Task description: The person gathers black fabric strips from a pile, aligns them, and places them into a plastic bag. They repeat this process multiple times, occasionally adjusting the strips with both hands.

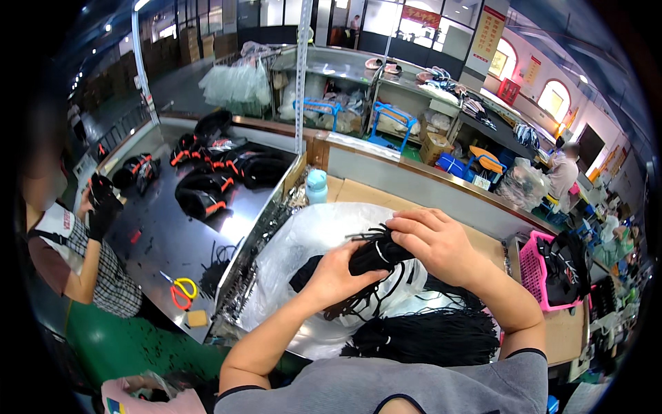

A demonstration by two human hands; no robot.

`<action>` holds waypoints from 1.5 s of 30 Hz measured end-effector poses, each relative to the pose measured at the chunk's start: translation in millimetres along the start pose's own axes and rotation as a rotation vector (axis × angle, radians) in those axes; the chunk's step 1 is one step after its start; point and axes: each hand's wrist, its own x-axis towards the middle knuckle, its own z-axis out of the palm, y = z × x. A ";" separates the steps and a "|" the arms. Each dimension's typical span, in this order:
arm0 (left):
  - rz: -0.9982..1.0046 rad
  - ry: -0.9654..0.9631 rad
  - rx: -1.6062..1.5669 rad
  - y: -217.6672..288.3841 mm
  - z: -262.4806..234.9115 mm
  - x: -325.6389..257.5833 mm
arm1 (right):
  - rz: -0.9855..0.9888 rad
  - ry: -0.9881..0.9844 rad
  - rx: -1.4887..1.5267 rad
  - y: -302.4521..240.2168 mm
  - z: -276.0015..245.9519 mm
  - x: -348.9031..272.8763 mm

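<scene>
Holding hands: both on one bundle (378,254) of black cords, held above the surface (358,196), over the bag.
Left hand (338,274): curled round the bundle's near side, thumb lying along it; probably so the strands stay together.
Right hand (429,243): fingers bent over the bundle's far right end, gripping it; this seems to steady the end where tips stick out.
Tie: a thin white band round the bundle, presumably there to keep the cords gathered.
Bag (293,241): clear plastic, spread across the surface towards its left edge, likely a wrapper or liner for the cords.
Pile (441,338): more black cords, lying lengthwise along the near edge, within easy reach of both hands.
Bottle (316,186): pale blue, upright by the far left corner, apparently out of the way.
Basket (534,272): pink, at the right edge, containing black pieces.
Metal table (155,259): to the left; scissors (183,292) and a tan block (197,318) near its near corner, black-and-red pieces (200,193) towards the far edge.
Co-worker (76,241): at its left edge, holding a dark piece.
</scene>
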 end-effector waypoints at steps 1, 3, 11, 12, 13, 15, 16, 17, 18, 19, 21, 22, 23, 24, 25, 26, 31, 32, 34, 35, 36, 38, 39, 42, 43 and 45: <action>-0.080 -0.035 -0.127 -3.8 2.3 0.3 | 0.057 0.044 -0.006 0.2 1.3 -5.1; -0.078 0.126 -0.231 -30.7 12.6 -4.9 | 0.168 0.137 0.000 3.2 10.1 -20.5; 0.135 0.540 -0.028 13.4 -1.3 -15.8 | 0.326 0.509 0.389 -29.2 -14.9 -37.0; 0.165 0.559 0.078 15.8 -1.4 -13.1 | 0.234 0.510 0.310 -38.4 -16.3 -31.9; 0.197 0.578 0.182 19.1 -0.9 -10.6 | 0.150 0.521 0.249 -48.3 -17.5 -24.1; 0.276 0.537 0.227 28.0 5.6 -20.4 | 0.110 0.490 0.003 -54.2 -14.8 -16.3; 0.307 0.524 0.250 36.3 7.7 -23.3 | 0.178 0.486 0.047 -47.0 -8.4 -17.6; 0.280 0.508 0.282 36.6 8.3 -28.6 | 0.234 0.485 0.154 -39.9 3.9 -21.1; 0.264 0.488 0.309 39.3 9.5 -33.4 | 0.294 0.488 0.250 -34.0 12.5 -25.9; 0.223 0.507 0.268 31.7 8.5 -34.1 | 0.356 0.498 0.345 -28.4 21.2 -31.6; 0.116 0.538 0.124 11.3 5.4 -28.5 | 0.495 0.488 0.423 -20.5 29.2 -55.6; 0.037 0.551 0.008 9.3 2.0 -32.0 | 0.555 0.473 0.459 -18.1 31.8 -65.3; -0.023 0.563 -0.095 8.6 -0.4 -33.2 | 0.575 0.412 0.436 -16.7 37.0 -74.4; -0.044 0.563 -0.159 8.9 0.8 -33.9 | 0.594 0.352 0.402 -16.5 40.8 -85.1; -0.036 0.535 -0.183 13.1 3.2 -33.8 | 0.607 0.292 0.368 -15.1 44.7 -94.0; -0.041 0.509 -0.204 16.7 6.4 -33.5 | 0.546 0.276 0.232 -21.7 48.5 -99.1; 0.047 0.503 -0.052 20.8 31.5 -28.3 | 0.490 0.116 0.669 -34.0 41.2 -88.0; 0.094 0.495 0.012 20.0 39.1 -24.9 | 0.485 0.144 0.782 -36.8 45.3 -82.0; 0.173 0.472 0.143 19.9 52.7 -20.7 | 0.510 0.252 0.906 -46.0 56.1 -63.9; 0.185 0.454 0.213 25.8 57.7 -21.2 | 0.555 0.310 0.974 -48.8 61.6 -54.9; 0.166 0.412 0.272 35.6 59.4 -22.8 | 0.592 0.362 1.012 -51.0 64.1 -48.2; 0.142 0.348 0.343 46.7 60.8 -26.6 | 0.676 0.423 1.212 -51.9 60.9 -41.0; 0.149 0.331 0.364 46.0 58.8 -26.6 | 0.719 0.463 1.309 -52.2 59.1 -37.5; 0.200 0.296 0.405 40.6 55.7 -25.2 | 0.713 0.512 1.427 -48.3 79.8 -33.8; 0.227 0.296 0.415 37.8 54.5 -24.9 | 0.712 0.545 1.495 -48.6 85.1 -31.3; 0.284 0.320 0.402 32.3 57.3 -23.5 | 0.778 0.627 1.697 -49.7 85.2 -29.2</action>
